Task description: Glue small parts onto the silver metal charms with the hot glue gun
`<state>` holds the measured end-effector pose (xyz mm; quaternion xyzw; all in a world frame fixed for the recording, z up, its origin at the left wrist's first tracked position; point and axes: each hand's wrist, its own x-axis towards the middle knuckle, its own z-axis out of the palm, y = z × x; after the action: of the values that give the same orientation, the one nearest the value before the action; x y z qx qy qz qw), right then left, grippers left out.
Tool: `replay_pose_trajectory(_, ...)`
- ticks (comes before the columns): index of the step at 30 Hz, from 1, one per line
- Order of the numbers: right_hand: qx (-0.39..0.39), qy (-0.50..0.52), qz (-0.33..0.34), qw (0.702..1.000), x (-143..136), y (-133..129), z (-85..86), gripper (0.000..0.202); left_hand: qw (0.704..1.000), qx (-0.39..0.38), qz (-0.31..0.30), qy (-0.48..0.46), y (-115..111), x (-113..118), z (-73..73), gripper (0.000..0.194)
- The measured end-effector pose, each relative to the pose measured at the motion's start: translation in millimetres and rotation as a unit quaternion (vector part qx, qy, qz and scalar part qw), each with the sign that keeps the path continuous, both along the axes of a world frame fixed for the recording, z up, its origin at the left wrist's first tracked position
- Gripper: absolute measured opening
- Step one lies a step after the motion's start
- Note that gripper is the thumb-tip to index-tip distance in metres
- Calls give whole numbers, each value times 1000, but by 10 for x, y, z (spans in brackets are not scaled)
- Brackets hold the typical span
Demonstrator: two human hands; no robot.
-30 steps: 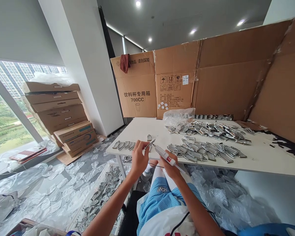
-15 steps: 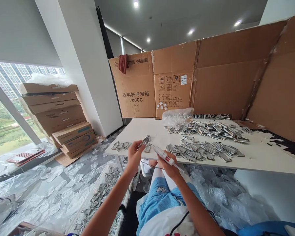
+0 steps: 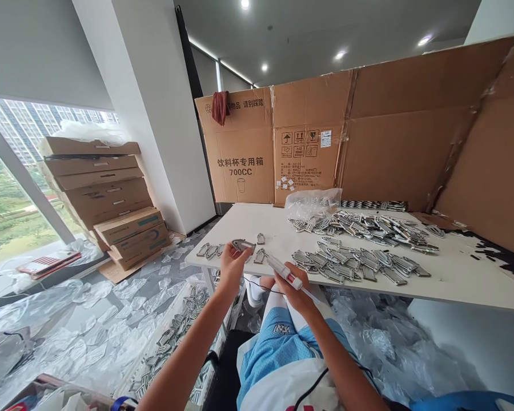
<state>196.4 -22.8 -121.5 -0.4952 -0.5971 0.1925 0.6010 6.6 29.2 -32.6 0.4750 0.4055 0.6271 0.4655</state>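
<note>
My left hand (image 3: pixel 235 264) pinches a flat grey, arch-shaped piece (image 3: pixel 242 245) above the table's front left edge. Its kind is not clear. In my right hand (image 3: pixel 295 288) is a white glue gun (image 3: pixel 284 272) with red inside, its nozzle pointing up and left. A translucent stick comes out of its rear. Between the hands, two similar pieces lie apart on the white table (image 3: pixel 240 220), one small piece (image 3: pixel 260 238) behind the other (image 3: pixel 259 256). A short row of pieces (image 3: pixel 209 250) lies left of my left hand.
Two heaps of grey pieces, a near one (image 3: pixel 355 261) and a far one (image 3: pixel 368 228), cover the table's right half. A plastic bag (image 3: pixel 312 204) lies behind them. Cardboard panels (image 3: pixel 389 148) stand along the back. A crate of pieces (image 3: pixel 171 337) is below left. Plastic wrappers (image 3: pixel 89 337) litter the floor.
My left hand has moved slightly left and lower, and the piece in it has turned from upright to nearly level. The glue gun stays almost where it was. The view has shifted slightly.
</note>
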Motion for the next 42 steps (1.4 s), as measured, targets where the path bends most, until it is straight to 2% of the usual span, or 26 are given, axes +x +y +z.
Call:
replay_pose_trajectory(6,9,-10,-7,1000,-2,-2,-1,48,998,-4,-31,55,-41,5,-4,36)
replay_pose_trajectory(9,6,-11,-6,1000,1,-7,10,47,998,3,-51,41,-25,17,-12,39)
replay_pose_trajectory(18,4,-3,-13,1000,-19,-20,22,47,999,-19,-25,34,50,-31,-71,43)
replay_pose_trajectory(28,3,-2,-8,1000,0,5,-24,50,999,-23,-32,30,37,5,-83,40)
replay_pose_trajectory(42,11,-18,-18,1000,-23,14,-65,46,998,-42,-36,21,-2,23,-19,35)
